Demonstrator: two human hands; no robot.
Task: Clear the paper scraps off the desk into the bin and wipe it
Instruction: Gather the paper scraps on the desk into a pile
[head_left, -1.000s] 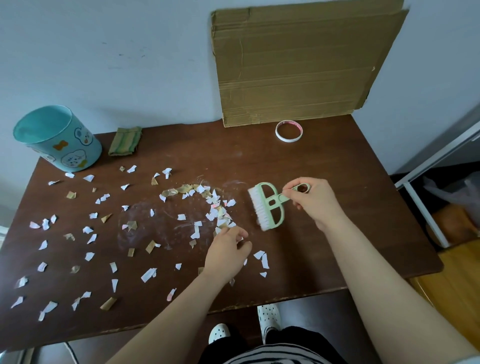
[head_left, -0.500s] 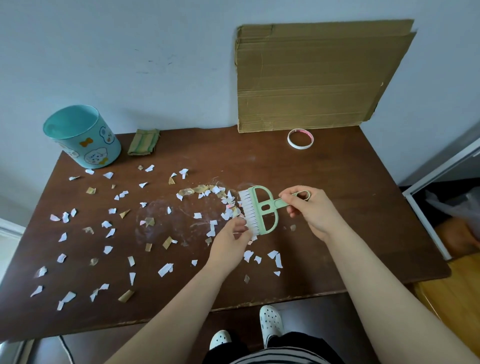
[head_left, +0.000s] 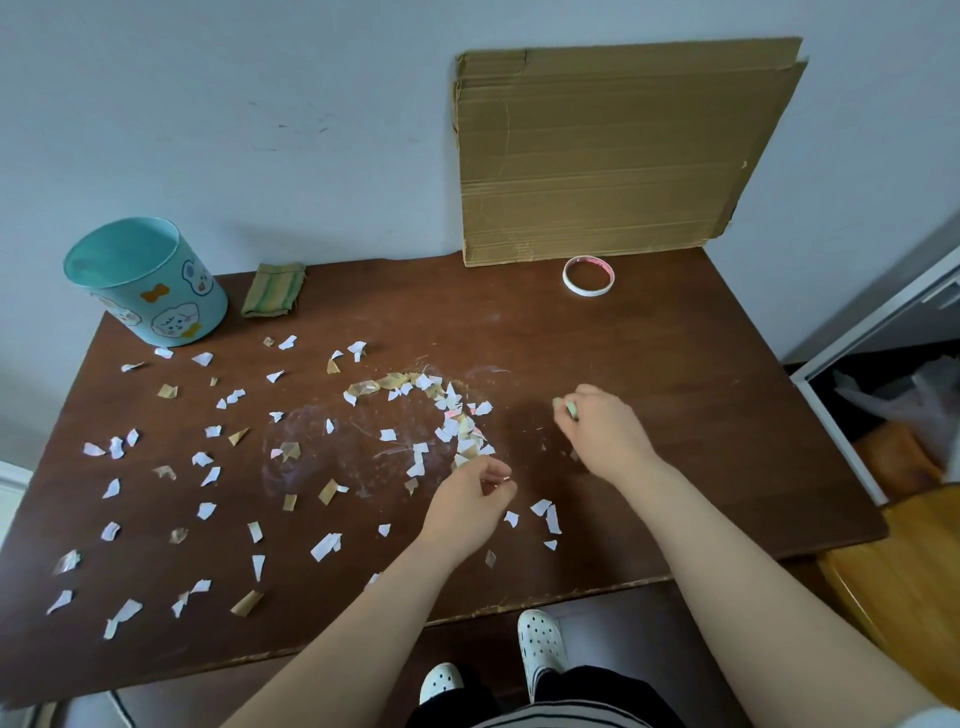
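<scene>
— Hardly any of the brush (head_left: 571, 410) shows now. Half a second back its green head stood in plain sight between the two grips. Only a green sliver peeks from the right grip (head_left: 605, 431), whose fingers are curled round it.

— And the left grip (head_left: 465, 506)?

— It hangs just off the near end of the heap, fingers curled toward the thumb. Whether it pinches a scrap, I cannot tell.

— How far along?

— Early, I'd judge. Some scraps (head_left: 457, 426) are drawn into a curved heap in the middle of the tabletop (head_left: 649, 338). Many more lie loose across the left half, and a few sit near the front edge. No scraps show in the bin (head_left: 150, 291), which stands at the far left corner, well apart from the heap. Wiping isn't begun: the cloth (head_left: 272, 288) lies folded just beside the bin, and pale smears mark the wood.

— Anything in the way?

— Little. The tape ring (head_left: 588, 275) and the cardboard (head_left: 613, 156) keep to the far edge, away from the scraps, with the cardboard leaning on the wall. Only loose scraps lie between heap and bin.
</scene>
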